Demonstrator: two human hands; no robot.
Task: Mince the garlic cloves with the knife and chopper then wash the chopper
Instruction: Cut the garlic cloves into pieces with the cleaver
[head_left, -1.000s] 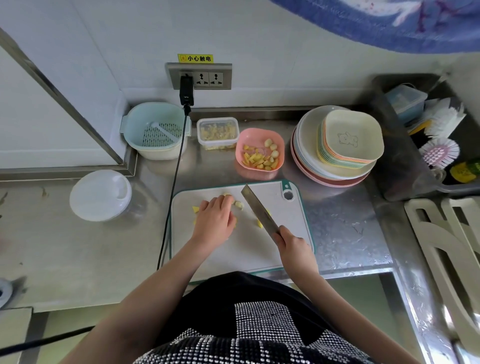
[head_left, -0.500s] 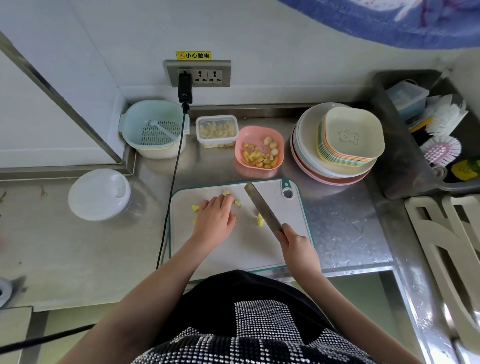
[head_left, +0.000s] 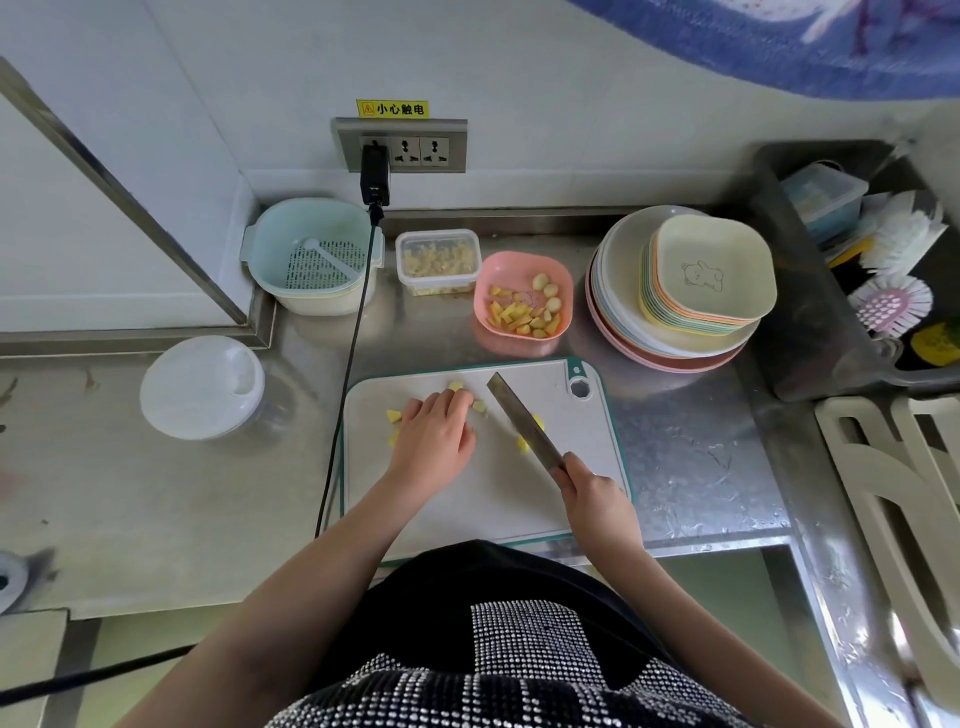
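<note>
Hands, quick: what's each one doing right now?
Left hand: fingers curled down over garlic pieces on the cutting board; whether it grips one cannot be told.
Right hand: grips the knife handle.

Place: a kitchen, at a prep counter.
Surface: steel counter (head_left: 691, 457) with a raised back edge against a white wall.
Prep gear: cutting board (head_left: 467, 499), knife (head_left: 524, 421), strainer basket (head_left: 311, 257).
Tableware: stacked plates (head_left: 618, 291) and bowls (head_left: 711, 275) (pastel plastic).
Cleaning: scrub brushes (head_left: 891, 306) in a grey bin.
Power: wall socket (head_left: 415, 148) under a yellow warning label.
</note>
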